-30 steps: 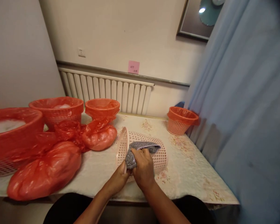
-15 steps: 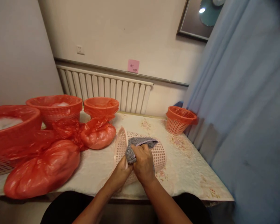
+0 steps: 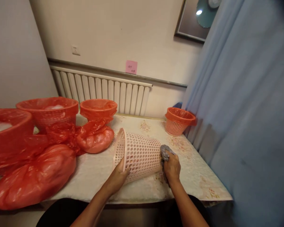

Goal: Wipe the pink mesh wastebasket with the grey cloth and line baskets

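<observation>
Clutching the cloth (image 3: pixel 166 150), the right hand (image 3: pixel 171 166) has moved to the base of the basket (image 3: pixel 143 154), apparently shifting wiping there; the left hand (image 3: pixel 117 179) grips the rim (image 3: pixel 125 148)

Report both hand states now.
Left hand: closed on the pink basket, at its rim.
Right hand: closed on the gray cloth.

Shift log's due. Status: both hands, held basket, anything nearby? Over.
Left hand gripping pink basket by its rim. Right hand holding grey cloth at basket's base. Basket on its side. Red bags to its left.
</observation>
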The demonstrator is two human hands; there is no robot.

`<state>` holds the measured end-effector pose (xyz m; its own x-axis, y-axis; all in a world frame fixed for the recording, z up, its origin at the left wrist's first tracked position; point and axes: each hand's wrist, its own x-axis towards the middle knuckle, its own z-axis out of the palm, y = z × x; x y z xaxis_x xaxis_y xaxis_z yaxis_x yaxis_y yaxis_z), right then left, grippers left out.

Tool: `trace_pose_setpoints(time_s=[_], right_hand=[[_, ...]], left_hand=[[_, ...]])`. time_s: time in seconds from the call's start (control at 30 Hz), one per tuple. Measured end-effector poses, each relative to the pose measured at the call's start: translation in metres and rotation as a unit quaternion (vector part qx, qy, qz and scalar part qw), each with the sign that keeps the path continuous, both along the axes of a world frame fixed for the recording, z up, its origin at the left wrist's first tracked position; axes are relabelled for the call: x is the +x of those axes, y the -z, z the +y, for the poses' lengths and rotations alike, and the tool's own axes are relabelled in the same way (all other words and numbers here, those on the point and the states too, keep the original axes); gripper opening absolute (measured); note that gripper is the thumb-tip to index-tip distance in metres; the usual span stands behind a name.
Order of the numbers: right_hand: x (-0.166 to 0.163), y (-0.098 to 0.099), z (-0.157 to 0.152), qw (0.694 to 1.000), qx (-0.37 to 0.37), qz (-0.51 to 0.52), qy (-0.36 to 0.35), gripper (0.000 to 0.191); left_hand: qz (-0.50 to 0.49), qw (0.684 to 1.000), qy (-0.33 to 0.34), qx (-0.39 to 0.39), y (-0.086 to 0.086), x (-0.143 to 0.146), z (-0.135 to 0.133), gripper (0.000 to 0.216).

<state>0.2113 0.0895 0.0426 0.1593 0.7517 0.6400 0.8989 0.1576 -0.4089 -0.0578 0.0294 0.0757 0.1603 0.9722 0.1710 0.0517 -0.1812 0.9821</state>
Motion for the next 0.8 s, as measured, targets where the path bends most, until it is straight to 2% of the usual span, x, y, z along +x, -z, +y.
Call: trace_pose_setpoints(time_s=[0.07, 0.17, 0.27, 0.33, 0.47, 0.63, 0.73, 0.8], right_hand=[[-0.017, 0.001, -0.011, 1.000, 0.010, 0.013, -0.019, 0.040], [-0.063, -0.005, -0.032, 0.991, 0.058, 0.043, -0.110, 0.047], [-0.108, -0.017, -0.051, 0.973, 0.086, 0.044, -0.209, 0.051], [-0.130, -0.028, -0.057, 0.966, 0.084, 0.027, -0.243, 0.052], [-0.148, -0.055, -0.049, 0.964, 0.068, -0.028, -0.254, 0.051], [-0.149, -0.087, -0.022, 0.974, 0.051, -0.038, -0.216, 0.057], [-0.149, -0.089, -0.025, 0.975, 0.051, -0.030, -0.213, 0.050], [-0.149, -0.079, -0.037, 0.973, 0.050, -0.032, -0.224, 0.042]], left_hand=[[0.007, 1.000, -0.005, -0.003, 0.000, -0.002, 0.001, 0.051], [0.016, 1.000, 0.001, 0.003, 0.002, -0.004, 0.002, 0.050], [-0.014, 0.999, 0.036, 0.028, 0.007, -0.006, 0.000, 0.051], [-0.028, 0.997, 0.052, 0.048, 0.012, -0.007, -0.001, 0.053], [-0.007, 0.998, 0.041, 0.052, 0.022, -0.010, -0.007, 0.056], [0.007, 0.997, 0.055, 0.044, 0.031, -0.010, -0.013, 0.054], [-0.005, 0.998, 0.052, 0.041, 0.033, -0.010, -0.012, 0.053], [-0.017, 0.997, 0.056, 0.043, 0.031, -0.011, -0.011, 0.052]])
